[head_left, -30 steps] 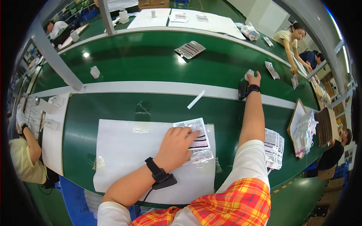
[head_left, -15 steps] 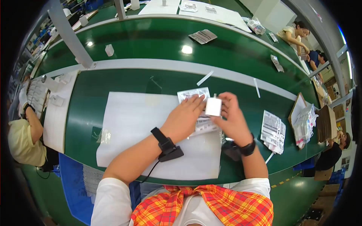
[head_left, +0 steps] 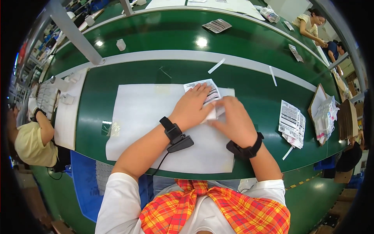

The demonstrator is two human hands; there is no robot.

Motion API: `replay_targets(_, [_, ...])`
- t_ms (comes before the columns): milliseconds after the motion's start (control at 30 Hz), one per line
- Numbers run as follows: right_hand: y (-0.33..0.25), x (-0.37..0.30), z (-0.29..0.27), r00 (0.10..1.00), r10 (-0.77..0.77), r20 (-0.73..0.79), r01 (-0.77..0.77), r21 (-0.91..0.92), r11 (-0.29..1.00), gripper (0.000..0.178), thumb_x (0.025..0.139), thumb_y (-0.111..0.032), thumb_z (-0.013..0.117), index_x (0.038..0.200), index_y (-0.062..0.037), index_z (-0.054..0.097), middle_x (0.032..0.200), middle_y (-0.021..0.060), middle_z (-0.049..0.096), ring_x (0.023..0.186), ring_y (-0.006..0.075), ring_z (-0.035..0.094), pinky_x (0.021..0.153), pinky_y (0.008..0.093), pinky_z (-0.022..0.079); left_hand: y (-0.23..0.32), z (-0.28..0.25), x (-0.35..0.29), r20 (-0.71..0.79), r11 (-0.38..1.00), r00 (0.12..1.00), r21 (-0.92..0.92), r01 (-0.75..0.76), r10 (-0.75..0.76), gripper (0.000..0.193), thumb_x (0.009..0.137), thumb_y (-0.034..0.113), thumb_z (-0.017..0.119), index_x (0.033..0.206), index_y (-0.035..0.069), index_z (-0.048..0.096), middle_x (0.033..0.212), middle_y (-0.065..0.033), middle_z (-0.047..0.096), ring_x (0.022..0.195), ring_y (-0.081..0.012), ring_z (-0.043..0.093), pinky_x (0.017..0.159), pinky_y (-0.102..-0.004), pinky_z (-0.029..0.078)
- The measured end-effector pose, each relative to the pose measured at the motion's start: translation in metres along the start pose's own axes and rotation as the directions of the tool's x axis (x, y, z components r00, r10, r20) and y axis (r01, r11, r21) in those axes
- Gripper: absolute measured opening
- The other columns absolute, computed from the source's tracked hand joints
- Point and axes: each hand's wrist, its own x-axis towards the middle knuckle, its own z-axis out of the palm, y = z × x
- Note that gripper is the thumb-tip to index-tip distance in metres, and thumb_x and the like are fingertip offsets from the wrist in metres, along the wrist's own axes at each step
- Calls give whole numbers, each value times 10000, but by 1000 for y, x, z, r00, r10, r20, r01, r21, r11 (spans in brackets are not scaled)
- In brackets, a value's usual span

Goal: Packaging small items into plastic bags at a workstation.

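A printed plastic bag (head_left: 212, 94) lies at the right part of the white mat (head_left: 136, 113). My left hand (head_left: 191, 105) rests flat across it, fingers stretched, with the thumb towards the bag's near end. There, a small white surface (head_left: 210, 116) shows between my two hands; whether it is the white plug adapter or the bag's end is unclear. My right hand (head_left: 232, 119) is closed at that same end, its fingers curled down and slightly blurred. What its fingertips grip is mostly hidden.
Printed bags (head_left: 291, 123) are piled to the right, beside a box of filled bags (head_left: 325, 117). White strips (head_left: 216, 66) lie beyond the mat. A grey rail (head_left: 167, 55) borders the green belt, which carries a white block (head_left: 121, 45). Another person (head_left: 35, 140) works at left.
The white plug adapter, plainly seen in my right hand before, is now largely out of sight. That hand has turned over and come down against the bag. The whole view has shifted slightly.
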Motion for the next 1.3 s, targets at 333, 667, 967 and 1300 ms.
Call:
replay_targets(333, [29, 24, 7, 986, 126, 113, -158, 342, 926, 303, 831, -34, 638, 1070, -31, 451, 1095, 125, 567, 960, 265, 592, 829, 320, 475, 0, -1, 1, -122, 986, 987, 147, -85, 103, 675, 868, 347, 639, 1415, 25, 406, 1445, -257, 407, 1387, -373, 346, 1129, -479, 287])
replay_targets(667, [16, 15, -30, 991, 53, 123, -124, 992, 6, 407, 912, -101, 586, 1261, -58, 381, 1125, 64, 547, 953, 129, 560, 849, 276, 478, -15, -11, 7, -198, 746, 980, -653, -133, 2, 373, 902, 198, 646, 1215, 0, 600, 1092, -99, 658, 987, -203, 610, 871, -307, 471])
replay_targets(967, [19, 21, 6, 964, 254, 82, -212, 814, 541, 353, 963, -308, 604, 1130, 3, 592, 925, 24, 613, 778, 96, 532, 765, 226, 473, 12, -9, 1, 159, 375, 941, -887, 270, -300, 329, 966, 267, 604, 1122, -20, 647, 955, -46, 673, 881, -75, 579, 771, -243, 469])
replay_targets(1300, [55, 37, -7, 985, 170, 20, -127, 751, 648, 239, 970, -153, 556, 1076, 34, 661, 964, 76, 686, 839, 157, 647, 834, 296, 495, -12, -6, 18, -235, 685, 958, -726, -59, -166, 205, 958, 201, 594, 1050, 59, 709, 910, -27, 677, 842, -115, 560, 747, -271, 446])
